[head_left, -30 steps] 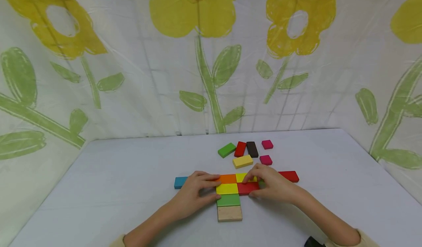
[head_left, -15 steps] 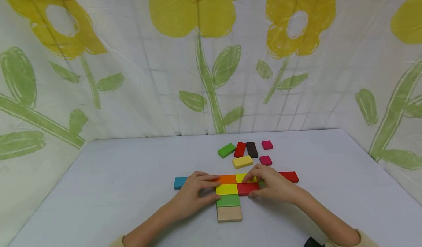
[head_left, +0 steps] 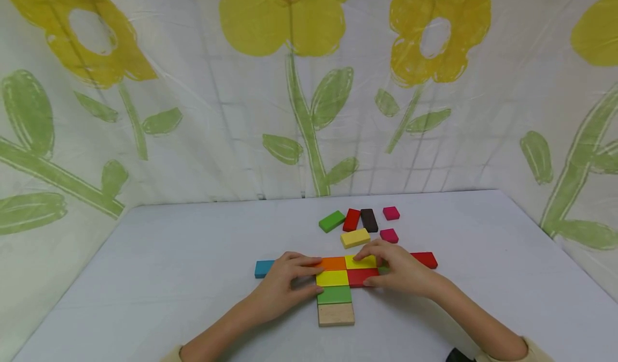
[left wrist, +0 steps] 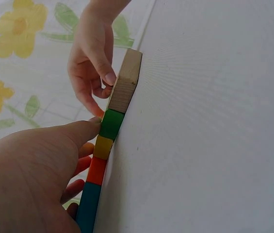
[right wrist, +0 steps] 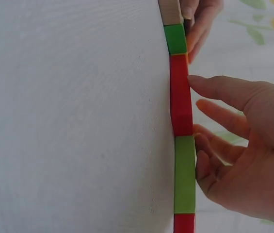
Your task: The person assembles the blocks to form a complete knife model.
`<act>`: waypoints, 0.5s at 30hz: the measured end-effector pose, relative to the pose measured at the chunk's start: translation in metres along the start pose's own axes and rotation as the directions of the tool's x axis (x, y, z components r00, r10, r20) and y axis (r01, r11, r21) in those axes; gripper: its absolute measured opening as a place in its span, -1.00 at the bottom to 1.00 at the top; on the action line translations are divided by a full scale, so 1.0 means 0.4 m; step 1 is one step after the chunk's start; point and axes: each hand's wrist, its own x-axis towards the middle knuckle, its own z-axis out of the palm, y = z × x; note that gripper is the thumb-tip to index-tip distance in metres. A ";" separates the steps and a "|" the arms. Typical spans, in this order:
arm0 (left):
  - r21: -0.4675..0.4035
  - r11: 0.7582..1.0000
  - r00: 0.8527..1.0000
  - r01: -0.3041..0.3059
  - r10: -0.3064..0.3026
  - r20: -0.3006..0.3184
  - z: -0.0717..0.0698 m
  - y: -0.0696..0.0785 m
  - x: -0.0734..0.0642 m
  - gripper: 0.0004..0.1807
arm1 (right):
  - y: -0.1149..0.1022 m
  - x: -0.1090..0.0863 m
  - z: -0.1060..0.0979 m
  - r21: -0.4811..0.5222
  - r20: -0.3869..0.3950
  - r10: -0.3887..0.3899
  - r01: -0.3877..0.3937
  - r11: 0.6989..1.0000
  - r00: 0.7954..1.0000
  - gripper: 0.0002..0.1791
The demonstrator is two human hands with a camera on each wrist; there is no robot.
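Observation:
Flat coloured blocks lie edge to edge on the white table. My left hand (head_left: 289, 281) rests its relaxed fingertips along their left side: fingers at the orange block (head_left: 331, 264) and yellow block (head_left: 332, 278), thumb at the green block (head_left: 334, 295). Nearest me is a plain wooden block (head_left: 336, 315). On the right, my right hand (head_left: 398, 268) has its thumb at the near edge of a red block (head_left: 363, 277) and its forefinger over a second yellow block (head_left: 364, 261). A light green block (right wrist: 185, 174) lies under that hand, mostly hidden in the head view.
A blue block (head_left: 264, 268) ends the row at left, another red block (head_left: 424, 260) at right. Farther back lie loose blocks: green (head_left: 331, 221), red (head_left: 351, 220), dark brown (head_left: 369, 220), pale yellow (head_left: 355, 238) and two pink (head_left: 391, 213). A flowered curtain (head_left: 241, 110) hangs behind.
My right forefinger has shifted slightly away from me, from near the red block's far edge onto the yellow block. My left hand and the blocks look the same.

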 end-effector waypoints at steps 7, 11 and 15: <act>0.002 1.000 1.000 0.012 -0.012 0.006 -0.003 0.003 0.001 -0.54 | 0.002 -0.001 -0.001 0.001 0.000 -0.007 0.007 1.000 1.000 -0.57; -0.002 1.000 1.000 0.010 -0.010 0.004 -0.003 0.002 0.001 -0.54 | -0.002 0.000 -0.002 0.006 0.001 0.004 -0.004 1.000 1.000 -0.56; -0.001 1.000 1.000 -0.001 0.001 -0.001 -0.001 -0.001 0.000 -0.55 | -0.006 0.004 -0.008 0.022 -0.005 0.004 -0.004 1.000 1.000 -0.56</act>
